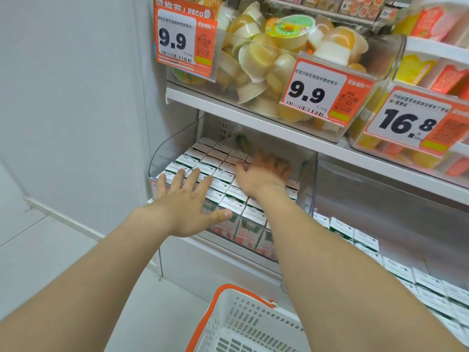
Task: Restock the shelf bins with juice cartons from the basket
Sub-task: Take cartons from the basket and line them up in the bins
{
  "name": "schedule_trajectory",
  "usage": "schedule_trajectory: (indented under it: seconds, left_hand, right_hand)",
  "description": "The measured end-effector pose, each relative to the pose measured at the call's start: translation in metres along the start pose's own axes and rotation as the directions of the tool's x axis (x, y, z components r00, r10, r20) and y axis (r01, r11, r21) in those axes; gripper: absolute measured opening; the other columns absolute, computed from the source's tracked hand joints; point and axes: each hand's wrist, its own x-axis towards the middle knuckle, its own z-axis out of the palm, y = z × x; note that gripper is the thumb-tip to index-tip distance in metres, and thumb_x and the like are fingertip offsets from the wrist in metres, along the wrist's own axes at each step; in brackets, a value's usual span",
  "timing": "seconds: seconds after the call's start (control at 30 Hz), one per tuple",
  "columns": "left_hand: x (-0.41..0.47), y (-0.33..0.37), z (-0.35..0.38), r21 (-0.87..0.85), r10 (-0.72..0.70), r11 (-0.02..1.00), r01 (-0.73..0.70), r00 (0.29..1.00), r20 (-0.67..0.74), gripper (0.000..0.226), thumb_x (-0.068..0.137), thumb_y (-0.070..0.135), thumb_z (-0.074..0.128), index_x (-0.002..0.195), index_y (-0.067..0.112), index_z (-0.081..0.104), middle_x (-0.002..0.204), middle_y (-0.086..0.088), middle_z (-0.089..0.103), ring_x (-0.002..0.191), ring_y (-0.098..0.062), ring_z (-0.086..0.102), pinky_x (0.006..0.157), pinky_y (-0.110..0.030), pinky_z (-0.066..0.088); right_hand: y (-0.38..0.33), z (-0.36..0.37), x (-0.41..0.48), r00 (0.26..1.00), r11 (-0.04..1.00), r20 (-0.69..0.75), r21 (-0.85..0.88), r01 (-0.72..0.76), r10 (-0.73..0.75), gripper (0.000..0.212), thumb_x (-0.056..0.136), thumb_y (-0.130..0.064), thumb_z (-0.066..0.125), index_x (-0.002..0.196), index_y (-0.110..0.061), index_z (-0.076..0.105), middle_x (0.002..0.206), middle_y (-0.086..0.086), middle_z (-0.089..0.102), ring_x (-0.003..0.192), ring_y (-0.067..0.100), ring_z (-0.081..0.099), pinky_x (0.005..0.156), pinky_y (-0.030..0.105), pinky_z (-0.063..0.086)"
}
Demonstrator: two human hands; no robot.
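White-topped juice cartons [223, 177] stand in tight rows inside the clear shelf bin [164, 154]. The orange-rimmed basket [253, 322] sits below that bin.

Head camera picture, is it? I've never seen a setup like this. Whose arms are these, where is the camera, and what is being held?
There is no machine here. A person wears one camera on the head, looking forward and down, so the single picture shows their own two bare arms. The left hand lies flat, fingers spread, on the white-topped small juice cartons, which are packed in rows in a clear plastic shelf bin. The right hand rests on cartons farther back. It is blurred, so I cannot tell whether it has a grip on one. Below stands a white plastic basket with an orange handle. On the shelf above sit yellow jelly cups behind orange price tags.
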Motion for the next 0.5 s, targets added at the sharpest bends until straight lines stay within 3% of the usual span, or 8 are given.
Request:
schedule_trajectory:
  seconds: [0.1, 0.2, 0.3, 0.43, 0.5]
  left_hand:
    - [0.002, 0.002, -0.001, 0.014, -0.025, 1.000, 0.025, 1.000, 0.016, 0.112, 0.076, 0.098, 0.011, 0.165, 0.035, -0.013, 0.173, -0.001, -0.020, 0.159, -0.033, -0.020, 0.123, -0.065, -0.013]
    - [0.004, 0.006, -0.002, 0.016, -0.042, 0.999, 0.041, 0.998, 0.048, 0.110, 0.079, 0.096, 0.015, 0.164, 0.034, -0.017, 0.173, -0.002, -0.022, 0.158, -0.034, -0.023, 0.122, -0.066, -0.014]
    - [0.004, 0.007, -0.005, 0.018, -0.050, 0.999, 0.049, 0.997, 0.060, 0.110, 0.079, 0.096, 0.015, 0.163, 0.034, -0.019, 0.172, -0.002, -0.023, 0.157, -0.034, -0.024, 0.121, -0.066, -0.016]
    - [0.003, 0.007, -0.007, 0.010, -0.047, 0.999, 0.046, 0.996, 0.081, 0.110, 0.080, 0.096, 0.016, 0.163, 0.034, -0.021, 0.171, -0.001, -0.027, 0.156, -0.033, -0.027, 0.121, -0.065, -0.017]
    - [0.002, 0.006, -0.007, 0.004, -0.039, 0.999, 0.039, 0.996, 0.077, 0.110, 0.079, 0.097, 0.015, 0.163, 0.035, -0.020, 0.171, 0.000, -0.027, 0.156, -0.033, -0.027, 0.121, -0.065, -0.018]
  right_hand:
    - [0.002, -0.002, 0.002, 0.998, 0.999, 0.062, 0.020, -0.026, 0.025, 0.083, 0.096, -0.073, 0.032, 0.164, -0.029, 0.015, 0.171, 0.016, 0.016, 0.158, 0.042, 0.006, 0.125, 0.059, 0.007]
    - [0.001, -0.006, -0.001, 0.997, 0.999, 0.076, 0.030, -0.028, 0.025, 0.090, 0.090, -0.080, 0.034, 0.162, -0.028, 0.023, 0.167, 0.010, 0.025, 0.157, 0.036, 0.013, 0.119, 0.055, 0.026]
    - [0.000, -0.010, -0.004, 0.994, 1.000, 0.108, -0.002, -0.011, 0.011, 0.094, 0.090, -0.083, 0.033, 0.162, -0.022, 0.024, 0.168, 0.010, 0.022, 0.157, 0.035, 0.011, 0.115, 0.053, 0.032]
    - [0.000, -0.010, -0.002, 0.991, 0.999, 0.133, -0.040, 0.013, -0.007, 0.096, 0.090, -0.084, 0.030, 0.164, -0.024, 0.017, 0.170, 0.014, 0.017, 0.157, 0.040, 0.008, 0.120, 0.058, 0.024]
    - [-0.004, -0.007, 0.006, 0.991, 0.999, 0.134, -0.033, -0.011, 0.015, 0.096, 0.088, -0.086, 0.028, 0.165, -0.032, 0.009, 0.171, 0.018, 0.010, 0.157, 0.045, 0.004, 0.123, 0.066, 0.010]
